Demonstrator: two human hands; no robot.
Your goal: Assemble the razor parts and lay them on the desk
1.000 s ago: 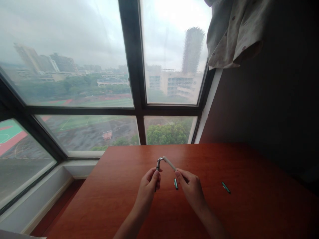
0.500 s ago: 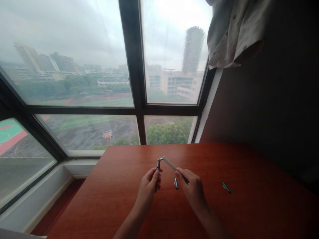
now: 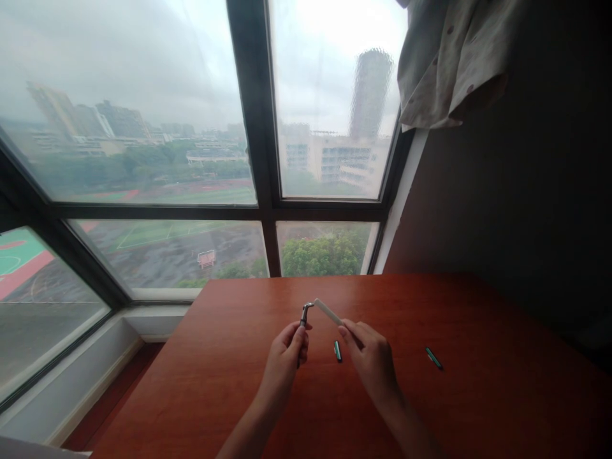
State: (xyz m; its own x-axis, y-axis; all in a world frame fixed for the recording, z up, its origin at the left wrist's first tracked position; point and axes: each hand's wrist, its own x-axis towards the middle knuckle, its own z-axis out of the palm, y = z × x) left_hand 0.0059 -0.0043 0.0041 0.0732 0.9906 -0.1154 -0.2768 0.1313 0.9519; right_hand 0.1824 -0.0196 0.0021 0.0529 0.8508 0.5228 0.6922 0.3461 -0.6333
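Note:
My left hand [image 3: 284,357] is closed around a dark handle with a shiny bent metal neck, which looks like a razor handle [image 3: 305,313] without its head. It points upward, its neck bending to the right. Between thumb and fingers, my right hand [image 3: 373,357] pinches a slim whitish stick [image 3: 327,310], slanting up to the left. The stick's far tip is very close to the metal neck; whether they touch I cannot tell. A small black-and-green razor cartridge [image 3: 337,351] lies on the table between my hands. Another similar cartridge [image 3: 433,358] lies farther right.
The reddish-brown wooden table [image 3: 229,357] spreads under my hands and reaches a large window with dark frames [image 3: 268,210]. A pale garment [image 3: 449,70] hangs at the upper right, in front of a dark wall [image 3: 502,191].
My right hand has shifted slightly to the right with the whitish stick, its tip sliding a little away from the metal neck. My left hand has barely moved.

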